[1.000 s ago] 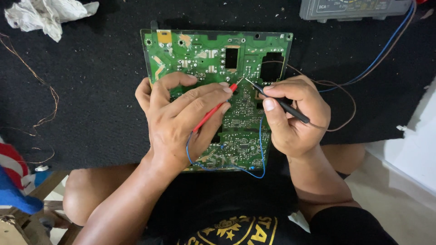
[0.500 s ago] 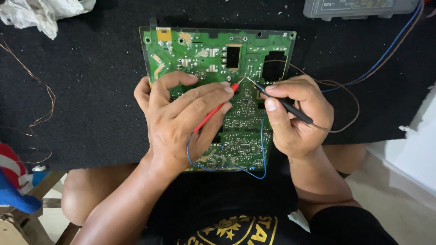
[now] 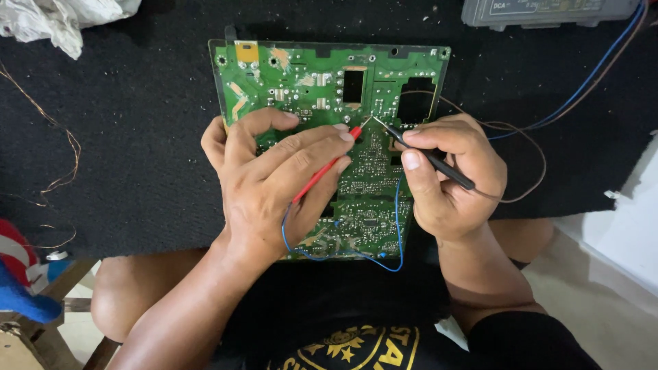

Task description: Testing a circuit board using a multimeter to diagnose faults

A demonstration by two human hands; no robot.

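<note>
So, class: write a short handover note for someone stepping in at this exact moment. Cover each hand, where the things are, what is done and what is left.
Left hand: grips the red probe, tip on the green circuit board near its middle.
Right hand: grips the black probe, tip on the board right beside the red one.
The board lies on a black mat, its near edge at the person's lap; a grey meter sits at the far edge.
Done: both tips placed.
Left: the meter's reading cannot be seen.

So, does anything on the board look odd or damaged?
Yes: the board has brownish patches near its top left corner, like scorching or residue. A loose blue wire loops off its bottom edge.
</note>
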